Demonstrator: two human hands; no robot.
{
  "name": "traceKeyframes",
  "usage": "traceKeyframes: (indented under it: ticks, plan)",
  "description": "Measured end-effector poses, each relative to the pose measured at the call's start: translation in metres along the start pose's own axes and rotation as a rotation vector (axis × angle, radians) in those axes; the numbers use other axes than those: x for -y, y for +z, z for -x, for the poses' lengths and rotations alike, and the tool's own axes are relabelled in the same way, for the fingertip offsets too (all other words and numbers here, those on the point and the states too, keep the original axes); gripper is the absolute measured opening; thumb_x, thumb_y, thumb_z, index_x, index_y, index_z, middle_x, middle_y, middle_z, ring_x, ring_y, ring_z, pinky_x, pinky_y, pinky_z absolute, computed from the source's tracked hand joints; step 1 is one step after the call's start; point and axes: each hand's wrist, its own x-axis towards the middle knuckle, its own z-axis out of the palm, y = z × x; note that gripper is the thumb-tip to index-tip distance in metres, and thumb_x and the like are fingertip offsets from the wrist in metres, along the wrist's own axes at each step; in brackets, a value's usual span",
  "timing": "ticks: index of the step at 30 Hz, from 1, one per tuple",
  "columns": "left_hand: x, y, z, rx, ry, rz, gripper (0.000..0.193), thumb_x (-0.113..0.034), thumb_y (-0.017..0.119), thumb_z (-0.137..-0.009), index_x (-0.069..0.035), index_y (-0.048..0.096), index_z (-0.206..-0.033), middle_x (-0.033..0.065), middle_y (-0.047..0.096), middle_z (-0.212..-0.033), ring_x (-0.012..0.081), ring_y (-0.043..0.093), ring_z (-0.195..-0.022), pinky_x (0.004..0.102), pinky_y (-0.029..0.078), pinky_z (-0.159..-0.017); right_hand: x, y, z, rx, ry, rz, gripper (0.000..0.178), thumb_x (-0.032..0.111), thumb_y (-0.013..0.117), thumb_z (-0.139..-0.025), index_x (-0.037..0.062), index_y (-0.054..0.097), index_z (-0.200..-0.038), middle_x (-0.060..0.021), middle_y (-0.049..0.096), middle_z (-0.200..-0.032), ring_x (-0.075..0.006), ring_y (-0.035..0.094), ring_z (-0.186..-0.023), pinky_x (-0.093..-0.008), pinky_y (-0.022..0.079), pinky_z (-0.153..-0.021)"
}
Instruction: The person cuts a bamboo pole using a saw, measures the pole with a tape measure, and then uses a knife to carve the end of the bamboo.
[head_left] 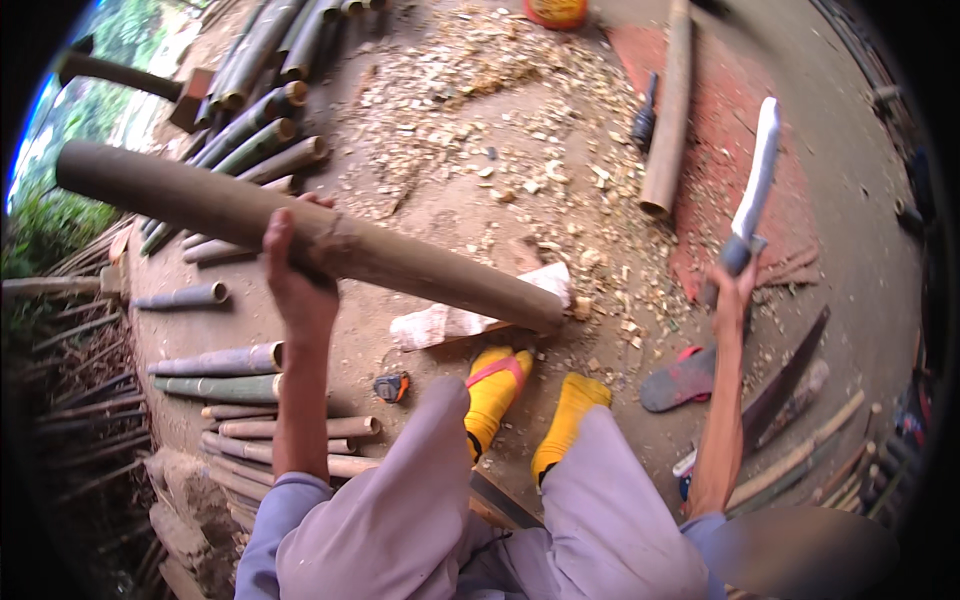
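My left hand (pixel 300 285) is wrapped round the middle of a thick brown bamboo pole (pixel 430 268). The pole slants from the far left down to the right, its lower end over a pale chopped wood block (pixel 435 327) on the ground; whether they touch I cannot tell. Out to the right, my right hand (pixel 735 285) grips a machete (pixel 757 175) by its dark handle, the bright blade pointing up and away from the pole. Both my feet, in yellow socks (pixel 560 425), are planted just on the near side of the block.
Wood chips (pixel 440 110) litter the ground ahead. Bamboo poles (pixel 250 130) are stacked at left, with cut lengths (pixel 220 360) nearer me. A tape measure (pixel 391 387) lies by my left knee. On the right are a loose sandal (pixel 678 382), a long dark blade (pixel 790 380) and a red mat (pixel 755 110).
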Motion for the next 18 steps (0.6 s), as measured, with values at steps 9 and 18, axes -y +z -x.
traceKeyframes:
  ticks: [9,18]
  plan:
    - [-0.010,-0.029,0.010,-0.050,0.025,0.224,0.045,-0.019,0.065,-0.075,-0.001,0.052,-0.114,0.0097,0.059,-0.097,0.0229,0.057,-0.094,0.0369,0.045,-0.089,0.027,-0.019,0.145,0.253,-0.061,0.566,0.031,0.016,0.065,-0.070,0.0011,0.047,-0.091,-0.0095,0.052,-0.065,-0.0220,0.054,-0.059,-0.0380,0.044,-0.059]
    - [0.001,-0.033,0.020,-0.220,-0.029,0.408,0.038,-0.025,0.069,-0.075,-0.006,0.054,-0.104,0.0073,0.058,-0.090,0.0219,0.058,-0.087,0.0374,0.048,-0.084,0.019,-0.032,0.195,0.289,-0.180,0.684,0.047,0.015,0.072,-0.062,0.0024,0.050,-0.102,-0.0134,0.057,-0.073,-0.0278,0.057,-0.064,-0.0403,0.046,-0.063]
